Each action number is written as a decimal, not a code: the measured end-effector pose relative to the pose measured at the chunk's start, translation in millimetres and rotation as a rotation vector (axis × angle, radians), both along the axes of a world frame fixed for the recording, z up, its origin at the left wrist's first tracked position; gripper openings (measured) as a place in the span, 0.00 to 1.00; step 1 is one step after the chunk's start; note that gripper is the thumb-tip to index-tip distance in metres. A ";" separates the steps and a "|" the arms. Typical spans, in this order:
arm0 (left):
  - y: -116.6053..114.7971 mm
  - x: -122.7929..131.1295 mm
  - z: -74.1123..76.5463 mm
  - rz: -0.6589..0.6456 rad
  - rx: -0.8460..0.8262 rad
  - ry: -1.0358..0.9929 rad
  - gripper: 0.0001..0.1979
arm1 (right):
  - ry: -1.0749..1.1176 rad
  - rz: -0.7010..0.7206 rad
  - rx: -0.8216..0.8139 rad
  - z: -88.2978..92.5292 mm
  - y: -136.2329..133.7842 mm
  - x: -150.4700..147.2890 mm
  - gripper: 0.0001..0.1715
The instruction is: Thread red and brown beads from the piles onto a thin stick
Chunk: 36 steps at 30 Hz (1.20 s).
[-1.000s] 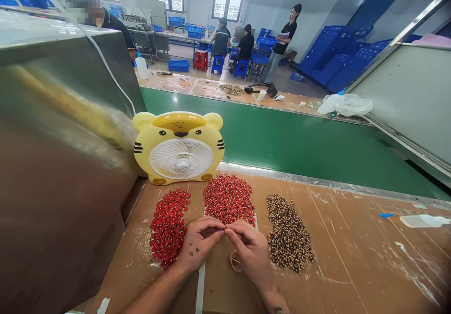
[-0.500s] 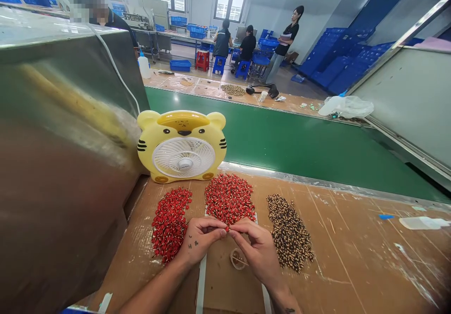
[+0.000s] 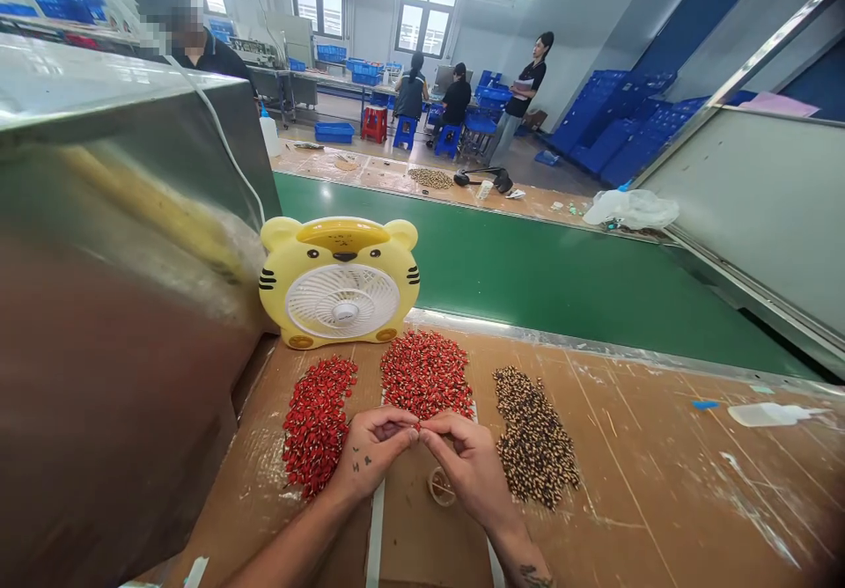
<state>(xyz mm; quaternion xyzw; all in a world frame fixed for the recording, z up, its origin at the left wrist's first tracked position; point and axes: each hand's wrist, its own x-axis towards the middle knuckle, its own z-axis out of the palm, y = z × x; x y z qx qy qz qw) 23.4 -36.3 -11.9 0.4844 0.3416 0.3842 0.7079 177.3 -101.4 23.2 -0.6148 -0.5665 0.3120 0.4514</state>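
Observation:
My left hand (image 3: 370,454) and my right hand (image 3: 470,460) meet at their fingertips, both pinching one small red piece (image 3: 416,426). The fingers hide most of it. Just beyond them lies a heap of small red pieces (image 3: 426,370) with pale and dark bits. A second red heap (image 3: 315,425) sits beside my left hand. To the right of my right hand spreads a pile of small black-and-tan pieces (image 3: 538,443). Below the fingertips, partly covered by my right hand, is a small round clear dish (image 3: 441,486) with a thin stick in it.
A yellow tiger-faced fan (image 3: 340,284) stands behind the heaps, next to a large metal box (image 3: 132,306). Past the cardboard-covered table runs a green belt (image 3: 528,280). A squeeze bottle (image 3: 766,415) lies at the right. Several people are in the background.
The camera view has tilted up a little, so the scene sits slightly lower and more to the left. Both hands keep their pinch on the small red piece, with little visible movement.

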 end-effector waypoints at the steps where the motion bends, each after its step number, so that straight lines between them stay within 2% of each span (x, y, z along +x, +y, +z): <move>1: 0.8 0.5 0.0 0.003 -0.012 -0.001 0.09 | -0.018 -0.019 0.007 -2.3 1.4 -0.3 0.09; 7: 6.1 2.2 3.4 -0.017 -0.021 -0.057 0.21 | -0.003 -0.109 -0.027 -11.8 15.4 8.7 0.15; 10: 12.3 -1.9 6.7 0.027 0.025 0.012 0.19 | -0.034 -0.134 -0.030 -8.0 32.4 22.1 0.19; 13: 20.1 -13.7 17.5 0.079 0.211 0.250 0.11 | -0.116 -0.125 -0.036 -1.7 58.0 33.0 0.18; 15: 23.4 -25.9 29.2 0.052 0.406 0.486 0.09 | -0.188 -0.099 -0.041 0.4 77.4 35.1 0.15; 19: 20.4 -52.3 50.0 -0.189 0.770 0.941 0.10 | -0.318 -0.043 -0.043 -3.1 111.4 30.1 0.11; 23: 11.9 -64.7 53.4 -0.383 0.894 1.176 0.10 | -0.381 -0.020 -0.055 -6.9 125.1 30.1 0.10; 26: 10.8 -63.2 46.4 -0.458 0.864 1.246 0.12 | -0.381 -0.026 -0.055 -4.1 117.0 41.4 0.13; 29: 15.0 -59.0 37.3 -0.505 0.818 1.288 0.12 | -0.355 -0.046 -0.065 -0.2 92.3 58.5 0.17; 32: 20.7 -55.9 31.6 -0.516 0.840 1.290 0.12 | -0.308 -0.020 -0.107 -0.9 53.4 74.1 0.18; 36: 25.2 -53.7 31.0 -0.506 0.892 1.262 0.13 | -0.174 0.119 -0.187 -8.7 -7.9 84.2 0.14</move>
